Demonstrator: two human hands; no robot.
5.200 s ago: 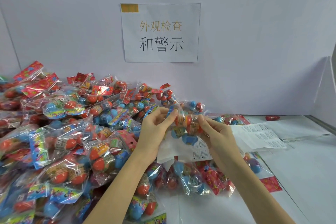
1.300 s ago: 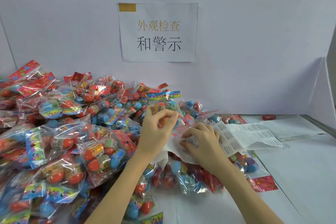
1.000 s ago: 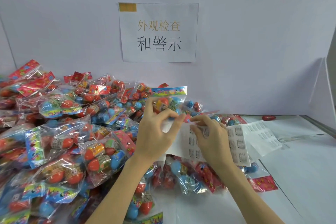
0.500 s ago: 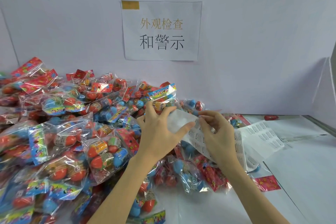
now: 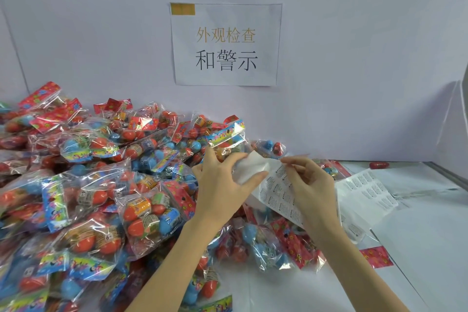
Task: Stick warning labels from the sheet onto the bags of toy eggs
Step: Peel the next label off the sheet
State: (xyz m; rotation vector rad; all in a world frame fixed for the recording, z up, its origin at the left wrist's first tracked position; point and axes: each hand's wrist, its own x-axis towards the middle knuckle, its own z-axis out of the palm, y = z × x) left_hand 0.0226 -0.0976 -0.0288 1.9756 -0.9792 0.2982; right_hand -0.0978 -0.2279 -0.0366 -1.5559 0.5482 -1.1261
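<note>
Two hands work above the table (image 5: 417,248). The left hand (image 5: 222,192) grips one bag (image 5: 225,139) with a blue header strip and also pinches the bare upper end of the label sheet (image 5: 276,192) between thumb and fingers. The right hand (image 5: 311,190) pinches at the sheet's top edge with thumb and forefinger; whether a label is lifted cannot be told. One sheet is in view; it carries rows of small printed labels and trails right onto the table. The pile (image 5: 88,185) at left holds too many bags to count. Each clear bag contains several red, orange and blue toy eggs under a red or blue header. One loose red egg (image 5: 379,165) lies by the wall (image 5: 354,58). One paper sign (image 5: 225,44) hangs on the wall.
</note>
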